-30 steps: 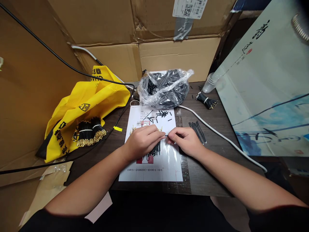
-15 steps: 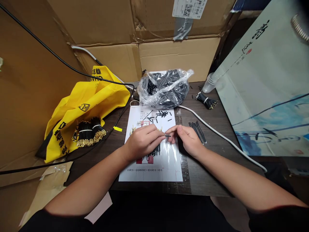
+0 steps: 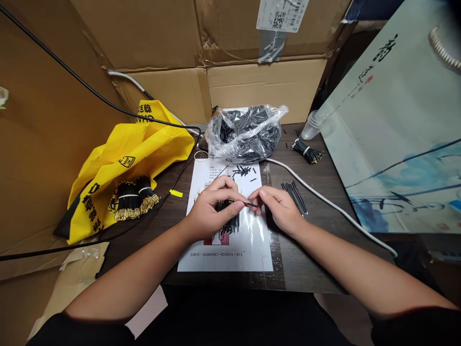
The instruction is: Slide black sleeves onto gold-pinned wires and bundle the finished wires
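Observation:
My left hand [image 3: 212, 206] is above the white printed sheet [image 3: 223, 263], thumb and forefinger pinched on a thin black wire piece [image 3: 252, 205] that points right. Facing it, my right hand [image 3: 283, 206] has its curled fingertips right by the free end, thumb laid against the forefinger; whether anything is between them is hidden. Under the left hand lies a row of black wires with gold ends [image 3: 230, 223], partly covered by the fingers. Short black tubes [image 3: 245, 171] are scattered on the upper part of the sheet.
Behind the sheet sits a clear plastic bag [image 3: 245, 134] full of black pieces. Loose black wires [image 3: 294, 197] lie right of my right hand. Bundled wires [image 3: 133, 199] rest on a yellow bag [image 3: 108, 168]; another bundle [image 3: 307, 150] is near a plastic cup [image 3: 312, 125]. A white cable [image 3: 324, 202] crosses the right side.
My left forefinger and thumb have spread into a wider arch, showing more of the wires below. The held piece tilts slightly downward, and my right thumb has come down onto the forefinger.

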`<action>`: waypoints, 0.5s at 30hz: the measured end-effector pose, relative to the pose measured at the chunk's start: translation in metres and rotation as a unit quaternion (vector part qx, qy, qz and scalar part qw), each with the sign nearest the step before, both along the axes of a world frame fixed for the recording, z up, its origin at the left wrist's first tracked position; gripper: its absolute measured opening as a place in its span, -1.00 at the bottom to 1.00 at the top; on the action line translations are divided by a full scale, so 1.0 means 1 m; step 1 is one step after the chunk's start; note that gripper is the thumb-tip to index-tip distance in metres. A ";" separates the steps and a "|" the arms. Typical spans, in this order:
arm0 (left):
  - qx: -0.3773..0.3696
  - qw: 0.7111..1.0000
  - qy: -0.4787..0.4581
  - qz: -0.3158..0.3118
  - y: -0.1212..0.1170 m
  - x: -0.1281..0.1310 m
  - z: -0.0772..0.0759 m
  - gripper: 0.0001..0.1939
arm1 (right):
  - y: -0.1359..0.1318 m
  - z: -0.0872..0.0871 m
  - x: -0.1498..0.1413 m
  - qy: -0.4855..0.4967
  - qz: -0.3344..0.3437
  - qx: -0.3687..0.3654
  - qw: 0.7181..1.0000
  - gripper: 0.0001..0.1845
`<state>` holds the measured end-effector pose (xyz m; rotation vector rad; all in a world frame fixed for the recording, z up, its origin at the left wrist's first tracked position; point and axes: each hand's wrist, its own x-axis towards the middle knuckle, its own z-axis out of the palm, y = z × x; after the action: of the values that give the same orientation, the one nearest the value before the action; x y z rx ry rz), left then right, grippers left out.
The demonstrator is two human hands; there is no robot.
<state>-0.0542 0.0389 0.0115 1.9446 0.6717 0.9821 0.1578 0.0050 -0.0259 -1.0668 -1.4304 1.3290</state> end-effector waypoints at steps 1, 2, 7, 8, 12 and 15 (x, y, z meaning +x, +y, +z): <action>-0.010 1.000 -0.006 -0.010 0.000 0.000 0.000 -0.88 | 0.000 0.001 0.000 -0.015 0.001 0.007 1.000 -0.62; -0.018 1.000 -0.011 -0.020 0.000 0.000 0.000 -0.88 | -0.001 0.002 0.000 -0.032 0.003 0.017 0.999 -0.65; -0.065 0.996 -0.049 -0.034 -0.001 0.005 -0.004 -0.86 | -0.005 0.005 -0.004 -0.124 0.005 0.123 0.985 -0.82; -0.074 0.995 -0.056 -0.028 -0.002 0.006 -0.005 -0.85 | -0.006 0.005 -0.006 -0.131 0.006 0.145 0.981 -0.83; -0.112 0.992 -0.049 -0.001 -0.006 0.010 -0.012 -0.83 | -0.008 0.006 -0.012 -0.132 0.017 0.187 0.973 -0.84; -0.139 0.990 -0.034 0.015 -0.009 0.012 -0.014 -0.84 | -0.009 0.005 -0.013 -0.131 0.030 0.184 0.974 -0.77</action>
<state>-0.0427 0.0300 -0.0028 1.6551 0.7577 0.9170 0.1448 -0.0037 -0.0210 -0.9793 -1.8327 0.9345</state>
